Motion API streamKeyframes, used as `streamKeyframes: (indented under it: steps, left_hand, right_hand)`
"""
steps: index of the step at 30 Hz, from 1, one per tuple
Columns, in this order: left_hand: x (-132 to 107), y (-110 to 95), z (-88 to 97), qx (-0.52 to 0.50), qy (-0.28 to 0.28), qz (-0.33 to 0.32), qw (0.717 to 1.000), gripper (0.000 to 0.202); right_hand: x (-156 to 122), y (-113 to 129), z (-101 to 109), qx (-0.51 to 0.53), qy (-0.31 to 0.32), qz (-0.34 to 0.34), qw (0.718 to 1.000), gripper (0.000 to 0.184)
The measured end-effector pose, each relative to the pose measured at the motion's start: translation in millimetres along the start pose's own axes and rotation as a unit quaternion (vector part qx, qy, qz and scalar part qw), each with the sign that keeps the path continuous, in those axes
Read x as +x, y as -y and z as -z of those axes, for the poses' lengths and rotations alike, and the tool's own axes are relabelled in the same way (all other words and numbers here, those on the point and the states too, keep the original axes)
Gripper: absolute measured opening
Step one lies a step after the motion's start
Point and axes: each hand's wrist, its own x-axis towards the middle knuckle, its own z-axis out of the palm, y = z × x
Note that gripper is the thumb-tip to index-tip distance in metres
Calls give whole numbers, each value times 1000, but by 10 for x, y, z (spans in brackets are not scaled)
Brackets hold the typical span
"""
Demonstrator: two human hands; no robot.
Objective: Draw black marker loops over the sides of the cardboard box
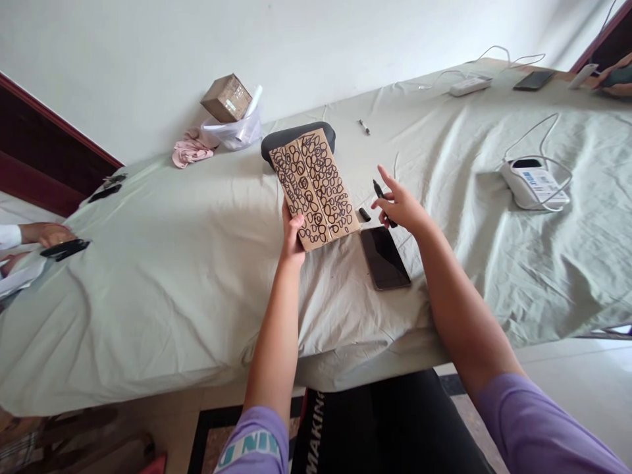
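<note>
My left hand [293, 238] grips the lower left corner of a piece of cardboard [316, 191], thumb on its front. Black hand-drawn loops cover nearly the whole face, and a crease runs down its middle. In my right hand [401, 205] is a black marker [379, 191], uncapped tip pointing up and away, index finger stretched out. The marker is apart from the cardboard. A black marker cap [364, 214] lies on the cloth between the cardboard and my right hand. Just below it rests a dark tablet or large phone [386, 258].
A black case [326, 131] sits behind the cardboard. Further back are a pen [364, 127], a box [227, 99] on a plastic bag [241, 131], and a pink cloth [192, 147]. A corded white device [536, 184] stands right. Another person's hand [47, 234] is at the left edge.
</note>
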Motion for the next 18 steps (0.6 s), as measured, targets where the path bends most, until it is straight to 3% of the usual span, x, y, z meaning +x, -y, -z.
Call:
streamKeyframes:
  steps: [3,5,12,15,18]
  left_hand:
    - [-3,-1,-5,0,7,-6,1000,90]
    - [-8,0,-8,3,10,-12,1000,87]
    - [-14,8,-10,17,-16,-1,1000,86]
    - [-13,10,-9,21,-10,3,1000,83]
    - [-13,7,-18,5,-5,1,1000,83]
  right_hand:
    - [-65,161,-53,184,8,86,979,50]
    - [-146,286,-98,239,9,118,964,52]
    - [-540,553,-386,222,-116,211,945,50]
    - [-619,571,-475,228,-85,208,947,57]
    - [-617,567,-484,227,-44,228,946,40]
